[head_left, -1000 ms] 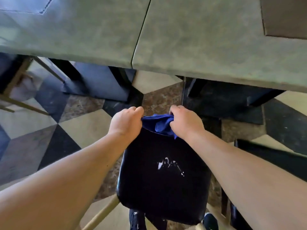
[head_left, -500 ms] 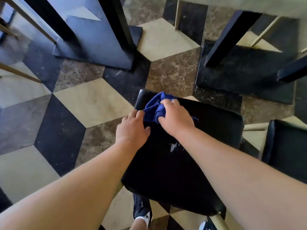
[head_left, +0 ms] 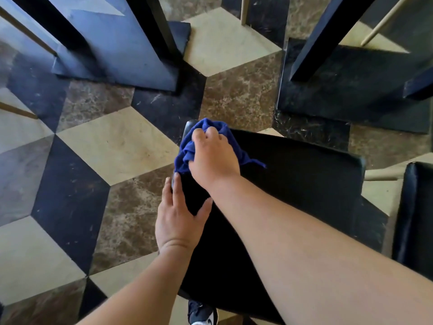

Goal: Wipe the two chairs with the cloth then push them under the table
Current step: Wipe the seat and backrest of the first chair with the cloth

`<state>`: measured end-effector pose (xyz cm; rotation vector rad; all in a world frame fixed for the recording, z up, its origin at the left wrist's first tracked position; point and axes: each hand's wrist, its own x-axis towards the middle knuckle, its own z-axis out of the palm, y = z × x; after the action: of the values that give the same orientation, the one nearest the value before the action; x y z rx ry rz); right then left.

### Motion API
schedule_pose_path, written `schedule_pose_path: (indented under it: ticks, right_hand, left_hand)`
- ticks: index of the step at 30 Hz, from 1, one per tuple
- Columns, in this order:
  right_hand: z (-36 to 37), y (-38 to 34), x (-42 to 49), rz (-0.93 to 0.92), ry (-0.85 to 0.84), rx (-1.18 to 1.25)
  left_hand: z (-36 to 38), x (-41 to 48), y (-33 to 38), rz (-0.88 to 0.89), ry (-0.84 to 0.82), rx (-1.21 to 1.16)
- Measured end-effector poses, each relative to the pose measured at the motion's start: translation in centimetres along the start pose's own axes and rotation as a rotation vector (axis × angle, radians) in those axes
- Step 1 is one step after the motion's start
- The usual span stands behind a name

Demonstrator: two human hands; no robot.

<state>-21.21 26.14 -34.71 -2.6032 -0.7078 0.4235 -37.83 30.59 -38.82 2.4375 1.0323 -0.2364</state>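
A black padded chair seat [head_left: 304, 184] fills the lower middle of the view. A bunched blue cloth [head_left: 187, 151] lies on its far left corner, gripped by my right hand [head_left: 213, 158], which presses it onto the seat. My left hand [head_left: 178, 216] rests flat on the seat's left edge, fingers spread, thumb on top, just below the cloth. A second black chair seat [head_left: 417, 219] shows at the right edge. The tabletop is out of view.
Two dark table bases stand on the patterned tile floor ahead, one [head_left: 121, 59] at upper left, one [head_left: 351, 90] at upper right, with a gap between them. Thin wooden chair legs [head_left: 18, 111] show at left. A shoe [head_left: 201, 315] is under the seat.
The camera has tilted down, so the tabletop left the view. My left hand let go of the cloth and moved down onto the seat edge. My right hand slid the cloth toward the far left corner.
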Motion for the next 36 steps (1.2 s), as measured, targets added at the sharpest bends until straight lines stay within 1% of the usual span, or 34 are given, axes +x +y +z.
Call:
schedule_pose_path:
  ticks: [2,5,10,18,23,25,27,31,36]
  right_hand:
    - [0.1,0.6,0.2,-0.032,-0.011,-0.049]
    - [-0.6,1.9,-0.1,-0.046,-0.049,-0.058]
    - [-3.5,7.4,-3.1,0.039,-0.087,-0.052]
    - [-8.7,17.7,-9.2,0.347,-0.023,-0.119]
    - [-10.6,22.0,-13.2,0.579,0.06,-0.065]
    - [-10.6,21.8,-13.9,0.647,0.087,-0.05]
    - [-9.9,20.3,-13.6,0.657,0.099,-0.058]
    - [-6.9,14.7,-11.5,0.529,0.069,-0.002]
    - [-2.4,6.3,-7.1,0.357,-0.001,0.176]
  left_hand:
    - [0.6,0.0,0.1,-0.005,0.047,0.053]
    - [0.9,-0.1,0.1,-0.016,0.05,0.072]
    - [0.8,-0.2,0.1,-0.014,0.047,0.081]
    - [0.1,-0.3,0.5,-0.038,0.032,0.097]
    - [0.0,-0.3,0.7,-0.039,0.017,0.086]
    - [-0.1,-0.3,0.7,-0.044,0.013,0.084]
    - [-0.1,-0.3,0.8,-0.041,0.014,0.081]
    - [-0.2,-0.4,0.9,-0.043,0.006,0.079]
    - [0.0,-0.3,0.8,-0.038,0.012,0.072]
